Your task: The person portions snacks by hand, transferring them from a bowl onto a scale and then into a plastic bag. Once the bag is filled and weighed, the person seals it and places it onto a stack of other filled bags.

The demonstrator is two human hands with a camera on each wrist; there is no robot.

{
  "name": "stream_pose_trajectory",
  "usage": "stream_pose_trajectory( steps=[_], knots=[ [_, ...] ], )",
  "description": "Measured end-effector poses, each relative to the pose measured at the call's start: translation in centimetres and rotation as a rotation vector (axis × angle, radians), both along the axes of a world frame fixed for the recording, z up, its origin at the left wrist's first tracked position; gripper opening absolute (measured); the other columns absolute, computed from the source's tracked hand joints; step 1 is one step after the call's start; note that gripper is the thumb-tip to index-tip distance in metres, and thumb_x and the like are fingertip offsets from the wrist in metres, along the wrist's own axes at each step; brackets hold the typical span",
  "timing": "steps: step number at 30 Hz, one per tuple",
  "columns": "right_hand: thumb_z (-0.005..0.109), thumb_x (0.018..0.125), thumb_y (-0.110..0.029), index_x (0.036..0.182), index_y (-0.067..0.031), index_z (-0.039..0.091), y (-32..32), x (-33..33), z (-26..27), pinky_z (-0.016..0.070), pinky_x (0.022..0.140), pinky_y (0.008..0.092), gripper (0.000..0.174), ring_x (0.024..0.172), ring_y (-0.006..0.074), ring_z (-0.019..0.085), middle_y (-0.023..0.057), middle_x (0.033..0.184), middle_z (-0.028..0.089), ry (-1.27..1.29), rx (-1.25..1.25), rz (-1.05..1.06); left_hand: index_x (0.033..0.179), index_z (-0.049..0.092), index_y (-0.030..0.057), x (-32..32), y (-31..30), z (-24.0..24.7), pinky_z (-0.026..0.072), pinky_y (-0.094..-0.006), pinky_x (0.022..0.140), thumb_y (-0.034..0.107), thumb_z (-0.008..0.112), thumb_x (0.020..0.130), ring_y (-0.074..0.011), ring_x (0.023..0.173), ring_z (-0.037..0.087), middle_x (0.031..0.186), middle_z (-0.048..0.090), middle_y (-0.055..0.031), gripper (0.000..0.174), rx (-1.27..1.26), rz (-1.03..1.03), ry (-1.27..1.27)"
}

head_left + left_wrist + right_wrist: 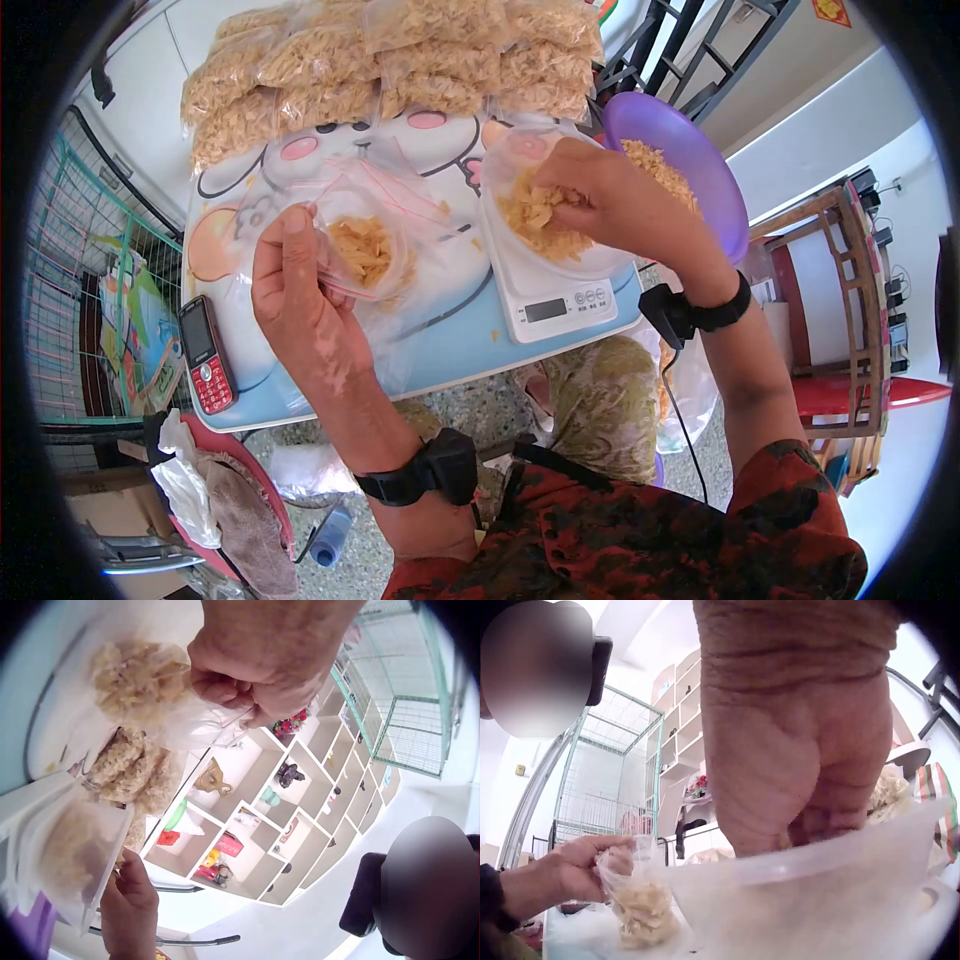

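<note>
My left hand (310, 290) grips the mouth of a clear plastic bag (204, 729), thumb over bent fingers. Pale yellow dried flakes (362, 252) fill the bag's lower part, close over the table. My right hand (625, 205) reaches down into a translucent white tub (795, 889), its fingers curled at the flakes (545, 225) inside; the tub wall hides the fingertips in the right wrist view. Under the tub is a white digital kitchen scale (515, 313) with a small display and buttons.
Filled bags of flakes (430, 55) are stacked along the table's far side. A purple basin (715, 165) with more flakes stands at the right. Empty-looking plastic bags (400, 190) lie mid-table. A red phone (205, 355) lies at the left edge, beside a green wire cage (100, 270).
</note>
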State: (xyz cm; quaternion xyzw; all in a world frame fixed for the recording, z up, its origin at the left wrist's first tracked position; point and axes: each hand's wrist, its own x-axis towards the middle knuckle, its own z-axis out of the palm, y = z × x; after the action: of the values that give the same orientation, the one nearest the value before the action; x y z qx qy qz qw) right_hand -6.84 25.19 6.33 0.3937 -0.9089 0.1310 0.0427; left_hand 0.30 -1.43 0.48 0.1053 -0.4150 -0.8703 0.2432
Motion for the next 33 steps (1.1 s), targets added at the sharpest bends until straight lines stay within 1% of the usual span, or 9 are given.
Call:
stream_pose_trajectory(
  steps=[2, 5, 8, 11, 14, 20, 23, 26, 33],
  knots=[
    [0.064, 0.08, -0.007, 0.1, -0.0031, 0.063, 0.5, 0.3, 0.9, 0.0497, 0.071, 0.0328, 0.021, 0.08, 0.0251, 0.061, 0.0097, 0.089, 0.061, 0.021, -0.104, -0.018, 0.1, 0.063, 0.0008, -0.1, 0.0, 0.0, 0.0202, -0.0173, 0.043, 0.022, 0.066, 0.093, 0.0006, 0.052, 0.035, 0.066, 0.046, 0.0071, 0.022, 0.0, 0.017, 0.004],
    [0.063, 0.082, -0.006, 0.103, -0.0033, 0.064, 0.3, 1.9, 3.4, 0.0497, 0.064, 0.0283, 0.02, 0.07, 0.0166, 0.062, 0.0066, 0.079, 0.063, -0.229, -0.261, -0.302, 0.099, 0.063, 0.0013, 0.1, -0.2, 0.1, 0.0191, -0.0176, 0.043, 0.022, 0.066, 0.093, 0.0006, 0.051, 0.033, 0.066, 0.046, 0.0073, 0.022, -0.004, 0.006, -0.004],
    [0.064, 0.084, -0.006, 0.106, -0.0044, 0.064, 1.8, 1.1, 3.2, 0.0495, 0.059, 0.0261, 0.022, 0.064, 0.01, 0.061, 0.0042, 0.077, 0.064, -0.37, -0.386, -0.397, 0.1, 0.064, 0.0015, 0.1, -0.1, 0.0, 0.018, -0.0182, 0.043, 0.022, 0.066, 0.093, 0.0007, 0.05, 0.032, 0.065, 0.045, 0.0077, 0.022, -0.005, 0.028, -0.013],
    [0.065, 0.084, -0.008, 0.109, -0.0041, 0.063, 0.4, 2.1, 3.6, 0.0503, 0.063, 0.0279, 0.025, 0.069, 0.014, 0.062, 0.006, 0.083, 0.065, -0.011, -0.163, -0.356, 0.1, 0.064, 0.0015, 0.3, -0.1, 0.1, 0.0176, -0.0187, 0.043, 0.022, 0.066, 0.093, 0.0007, 0.05, 0.032, 0.065, 0.046, 0.0078, 0.022, -0.013, 0.014, 0.001],
    [0.067, 0.083, -0.01, 0.112, -0.0045, 0.062, 1.6, 0.8, 0.7, 0.0509, 0.071, 0.0307, 0.03, 0.079, 0.0196, 0.063, 0.0087, 0.094, 0.065, 0.032, -0.115, -0.251, 0.1, 0.064, 0.0011, 0.2, -0.2, -0.2, 0.0173, -0.019, 0.043, 0.022, 0.066, 0.093, 0.0007, 0.05, 0.032, 0.065, 0.046, 0.0078, 0.022, 0.0, -0.002, 0.011],
    [0.071, 0.078, -0.01, 0.125, -0.0088, 0.057, 1.8, 1.9, 2.2, 0.0473, 0.09, 0.0378, 0.049, 0.107, 0.0294, 0.058, 0.0117, 0.123, 0.058, -0.072, 0.066, -0.205, 0.1, 0.064, 0.0008, 0.1, 0.0, 0.1, 0.0182, -0.0186, 0.043, 0.022, 0.066, 0.093, 0.0007, 0.05, 0.032, 0.065, 0.045, 0.0081, 0.022, 0.007, 0.047, -0.036],
    [0.067, 0.078, -0.008, 0.131, -0.0098, 0.052, 1.6, 2.6, 2.5, 0.0445, 0.098, 0.0408, 0.054, 0.115, 0.0352, 0.053, 0.0164, 0.126, 0.053, 0.01, 0.058, -0.101, 0.099, 0.064, 0.0013, 0.1, -0.1, 0.1, 0.0186, -0.0184, 0.043, 0.022, 0.066, 0.093, 0.0008, 0.051, 0.032, 0.065, 0.045, 0.0082, 0.022, -0.002, 0.012, -0.015],
    [0.072, 0.074, -0.005, 0.135, -0.0146, 0.05, 1.3, 2.6, 2.3, 0.044, 0.1, 0.0408, 0.065, 0.124, 0.0328, 0.048, 0.0115, 0.139, 0.047, 0.038, 0.13, -0.043, 0.099, 0.063, 0.0018, -0.1, -0.1, -0.5, 0.0186, -0.0184, 0.043, 0.023, 0.066, 0.093, 0.0009, 0.051, 0.032, 0.064, 0.044, 0.0084, 0.022, -0.01, -0.012, 0.017],
    [0.066, 0.076, 0.0, 0.123, -0.0113, 0.058, 1.0, 1.3, 1.0, 0.0481, 0.092, 0.0384, 0.049, 0.111, 0.0322, 0.056, 0.0113, 0.13, 0.053, 0.002, 0.24, -0.052, 0.098, 0.063, 0.0024, 0.0, 0.3, 0.1, 0.0177, -0.0184, 0.043, 0.023, 0.066, 0.093, 0.001, 0.05, 0.031, 0.064, 0.044, 0.0084, 0.021, -0.016, 0.019, -0.022]
  ],
)
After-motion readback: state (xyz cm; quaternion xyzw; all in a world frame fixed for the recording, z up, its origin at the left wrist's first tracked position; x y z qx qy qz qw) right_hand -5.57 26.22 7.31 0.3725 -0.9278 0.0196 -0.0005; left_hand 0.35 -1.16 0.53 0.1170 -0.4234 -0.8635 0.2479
